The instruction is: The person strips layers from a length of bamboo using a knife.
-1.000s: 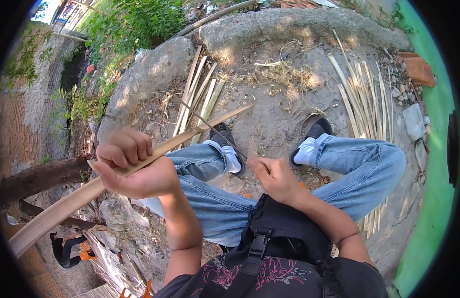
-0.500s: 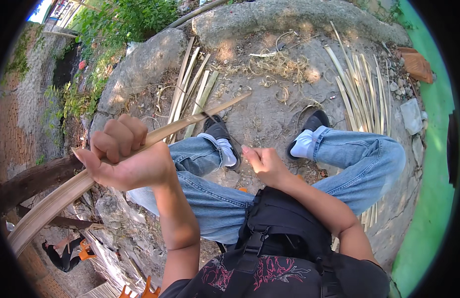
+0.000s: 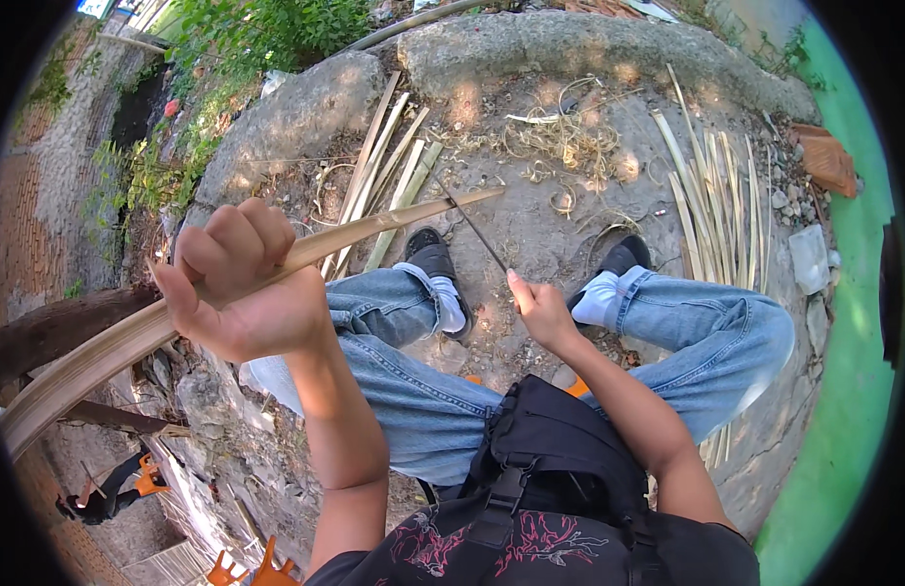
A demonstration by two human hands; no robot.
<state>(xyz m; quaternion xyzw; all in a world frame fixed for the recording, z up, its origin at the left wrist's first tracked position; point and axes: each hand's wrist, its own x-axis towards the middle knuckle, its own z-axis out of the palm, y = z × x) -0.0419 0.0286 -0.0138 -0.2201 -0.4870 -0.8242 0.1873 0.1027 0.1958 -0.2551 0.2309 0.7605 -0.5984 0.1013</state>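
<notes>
Bamboo strip (image 3: 277, 269) runs across our view from lower left toward the shoes, and our left hand (image 3: 243, 288) has its fingers wrapped tight around it. Our right hand (image 3: 540, 311) pinches a thin sliver (image 3: 472, 227) peeling off the strip's far end. More split strips (image 3: 711, 200) lie on the ground (image 3: 570, 210) beyond our knees.

Two bare hands show: the left hand (image 3: 243, 293) and the right hand (image 3: 540, 311). One long curved bamboo strip (image 3: 277, 269) and one thin dark sliver (image 3: 472, 227) are in them. Two black shoes (image 3: 435, 262) with white socks rest on the ground. Two piles of pale split bamboo slats lie there, one left (image 3: 389, 181), one right (image 3: 711, 200).
</notes>
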